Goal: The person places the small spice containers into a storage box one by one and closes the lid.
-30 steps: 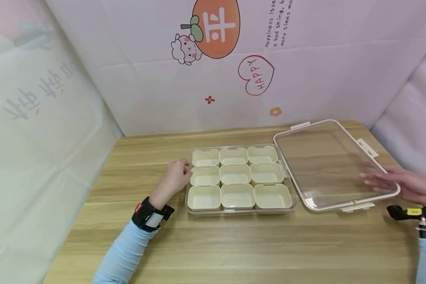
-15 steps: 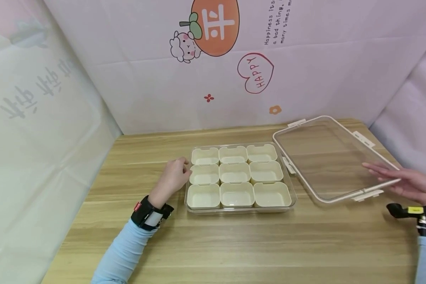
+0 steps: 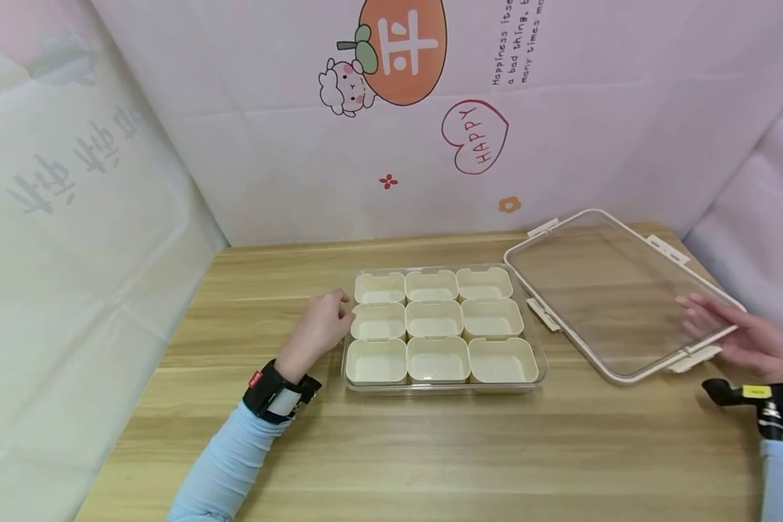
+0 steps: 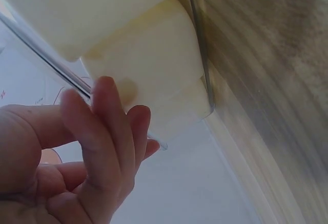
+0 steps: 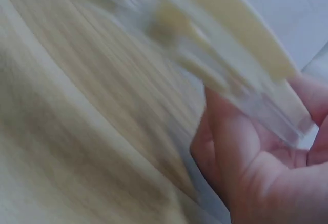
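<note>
Right hand (image 3: pixel 750 337) at the near right edge of the clear lid (image 3: pixel 616 290), fingers extended and only slightly bent, thumb side above and fingers beneath the rim per the right wrist view; lid raised on that side, tilted, its far-left corner low beside the box. Left hand (image 3: pixel 318 328) loosely curled against the left wall of the clear box (image 3: pixel 540 348), fingertips touching the wall, gripping nothing. Nine cream inner cups (image 3: pixel 433 317) seated in three rows, all empty. Judged step: moving the lid while steadying the box. Advised: support kept under the rim rather than on the flexible panel; lid kept clear of the four latch tabs (image 3: pixel 544 227); left hand held firm on the wall to stop sliding on the bench (image 3: pixel 431 449). Risk judged: lid slipping from an unclenched hold; right wrist view blurred, exact contact uncertain.
</note>
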Tool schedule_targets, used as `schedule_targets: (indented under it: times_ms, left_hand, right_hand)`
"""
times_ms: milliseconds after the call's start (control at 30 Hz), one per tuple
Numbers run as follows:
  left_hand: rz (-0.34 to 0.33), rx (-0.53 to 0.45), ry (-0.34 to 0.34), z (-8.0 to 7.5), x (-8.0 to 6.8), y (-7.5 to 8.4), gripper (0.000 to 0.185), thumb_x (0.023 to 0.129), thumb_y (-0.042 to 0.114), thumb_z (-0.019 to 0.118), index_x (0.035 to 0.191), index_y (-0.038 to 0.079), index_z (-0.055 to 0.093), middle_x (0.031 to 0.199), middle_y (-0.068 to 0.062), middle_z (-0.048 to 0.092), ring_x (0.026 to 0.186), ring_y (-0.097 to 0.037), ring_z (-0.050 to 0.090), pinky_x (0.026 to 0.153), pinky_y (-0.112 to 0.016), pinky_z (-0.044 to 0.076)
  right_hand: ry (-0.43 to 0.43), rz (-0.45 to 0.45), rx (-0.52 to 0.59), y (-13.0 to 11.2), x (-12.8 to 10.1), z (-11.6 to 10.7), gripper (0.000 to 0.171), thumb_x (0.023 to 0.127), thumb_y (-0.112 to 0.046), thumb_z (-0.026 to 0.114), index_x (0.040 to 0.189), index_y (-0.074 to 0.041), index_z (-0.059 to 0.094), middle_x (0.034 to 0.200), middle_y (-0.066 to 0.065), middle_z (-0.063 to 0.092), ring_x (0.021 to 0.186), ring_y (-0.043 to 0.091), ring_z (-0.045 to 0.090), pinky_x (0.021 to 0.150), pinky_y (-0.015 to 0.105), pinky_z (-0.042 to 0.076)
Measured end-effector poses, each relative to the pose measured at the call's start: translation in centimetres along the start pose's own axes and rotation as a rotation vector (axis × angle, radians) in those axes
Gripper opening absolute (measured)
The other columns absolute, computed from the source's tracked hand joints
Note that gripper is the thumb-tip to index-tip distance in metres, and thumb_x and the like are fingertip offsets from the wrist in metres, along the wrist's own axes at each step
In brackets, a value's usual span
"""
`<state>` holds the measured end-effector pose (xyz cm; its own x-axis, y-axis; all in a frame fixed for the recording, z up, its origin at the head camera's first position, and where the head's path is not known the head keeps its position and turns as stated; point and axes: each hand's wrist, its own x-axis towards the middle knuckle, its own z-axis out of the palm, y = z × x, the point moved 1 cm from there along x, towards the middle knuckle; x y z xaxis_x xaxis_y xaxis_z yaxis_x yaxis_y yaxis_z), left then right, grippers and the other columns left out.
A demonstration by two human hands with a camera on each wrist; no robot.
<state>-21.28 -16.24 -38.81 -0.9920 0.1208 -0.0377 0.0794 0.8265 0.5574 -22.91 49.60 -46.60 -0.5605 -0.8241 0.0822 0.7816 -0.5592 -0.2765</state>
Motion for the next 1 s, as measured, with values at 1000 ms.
schedule_targets:
  times_ms: [1000]
  left_hand:
    - [0.012, -0.089, -0.033, -0.2, 0.1, -0.5, 0.038, 0.091, 0.013, 0.059, 0.125, -0.003, 0.051, 0.075, -0.007, 0.067, 0.055, -0.027, 0.065, 0.043, -0.025, 0.044]
  right_hand:
    - [0.139, -0.216, -0.045, 0.4, 2.8, 2.6, 0.069, 0.102, -0.039, 0.007, 0.121, 0.005, 0.057, 0.129, 0.021, 0.056, 0.122, 0.027, 0.054, 0.106, 0.034, 0.038]
